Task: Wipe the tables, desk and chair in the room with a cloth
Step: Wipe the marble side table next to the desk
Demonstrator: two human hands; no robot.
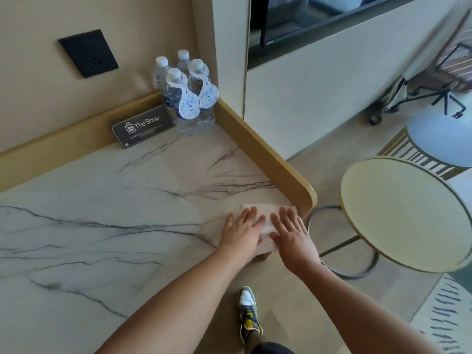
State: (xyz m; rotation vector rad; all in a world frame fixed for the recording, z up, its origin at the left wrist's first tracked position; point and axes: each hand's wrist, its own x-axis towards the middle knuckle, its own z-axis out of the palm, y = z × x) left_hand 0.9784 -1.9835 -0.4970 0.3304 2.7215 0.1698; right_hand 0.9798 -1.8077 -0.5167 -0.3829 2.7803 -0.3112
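Left hand [241,232] and right hand [290,232], fingers flat and released, press a folded white cloth [267,221] onto the marble tabletop [115,213] near its right corner.

Hotel room, complimentary water bottles [187,95], shop card [143,126]

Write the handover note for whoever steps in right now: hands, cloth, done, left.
Left hand and right hand: both flat, fingers straight, pressing the cloth on the marble desk at its near right corner.
Bottles and sign stand at the far corner.
Done: cannot tell how much is wiped.
Left: likely the round table beside the desk, then the chair, not identifiable here.
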